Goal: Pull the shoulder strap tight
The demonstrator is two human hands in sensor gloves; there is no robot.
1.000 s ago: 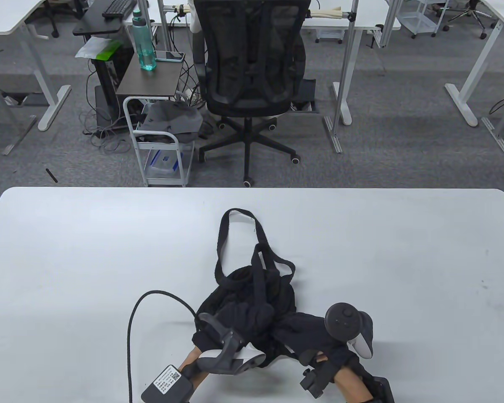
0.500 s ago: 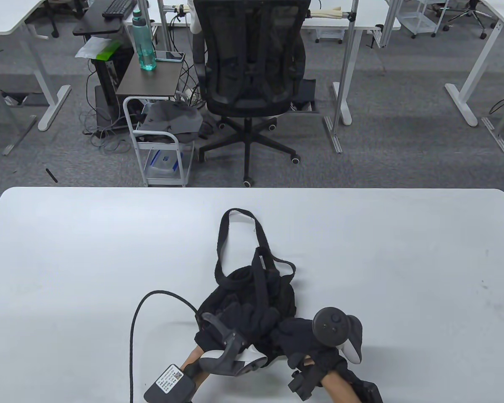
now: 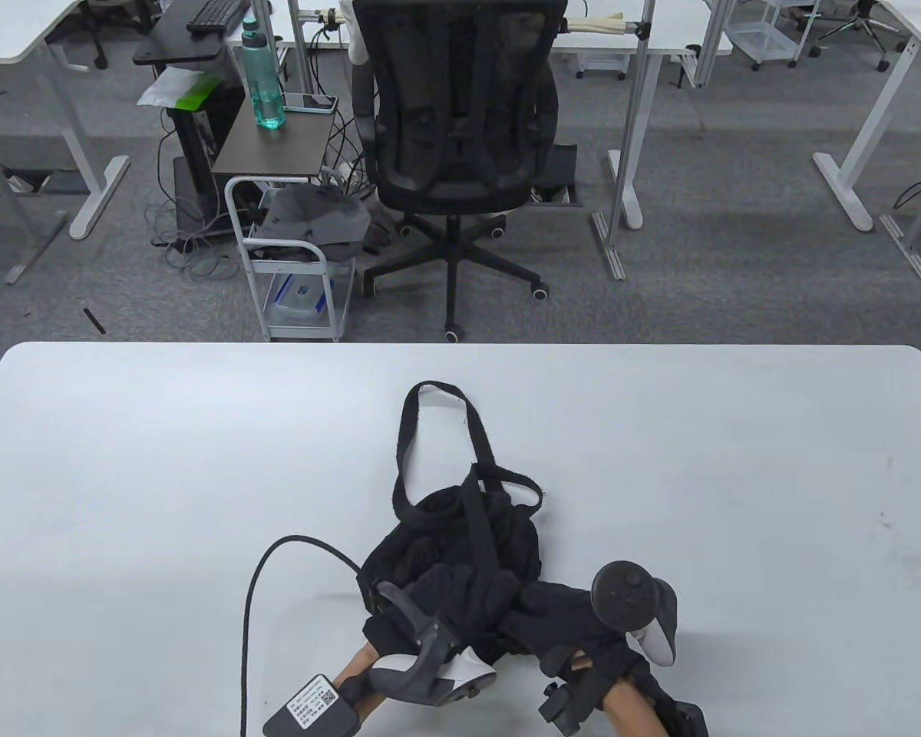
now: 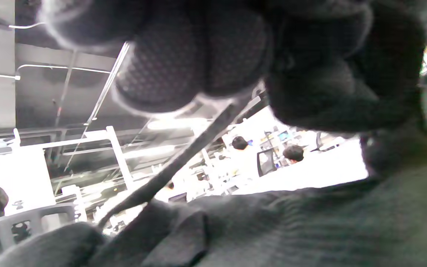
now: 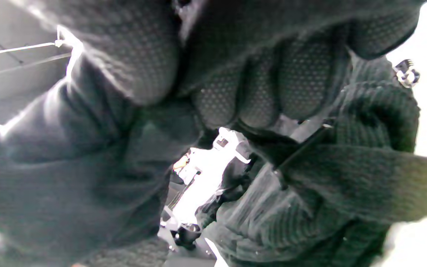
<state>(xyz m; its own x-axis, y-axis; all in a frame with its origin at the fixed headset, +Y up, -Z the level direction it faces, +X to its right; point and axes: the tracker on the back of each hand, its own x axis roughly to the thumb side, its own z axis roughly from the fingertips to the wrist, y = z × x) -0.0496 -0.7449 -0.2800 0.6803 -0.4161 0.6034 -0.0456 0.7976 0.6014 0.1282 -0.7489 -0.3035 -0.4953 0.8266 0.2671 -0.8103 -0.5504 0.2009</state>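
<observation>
A small black fabric bag (image 3: 460, 549) lies crumpled on the white rectangular table (image 3: 123, 476), near the middle of its near edge. One black webbing shoulder strap (image 3: 410, 449) runs from the bag toward the far side of the table and lies flat in a long open loop; a second, shorter strap loop (image 3: 516, 485) lies just beside it on the right, touching the bag's top edge. The left hand (image 3: 445, 595), in a black sensor glove, rests on the near left part of the bag, with its white-and-grey tracker (image 3: 430, 660) behind it. In the left wrist view, the gloved fingers (image 4: 195, 52) are curled over dark fabric, and a thin dark strap (image 4: 184, 155) runs taut from below them. The right hand (image 3: 564, 614) lies on the bag's near right part; its tracker (image 3: 633, 603) stands above it. In the right wrist view, the fingers (image 5: 258, 89) are curled tight around a ribbed black strap (image 5: 365, 174). A black cable (image 3: 249, 606) arcs across the table left of the bag.
</observation>
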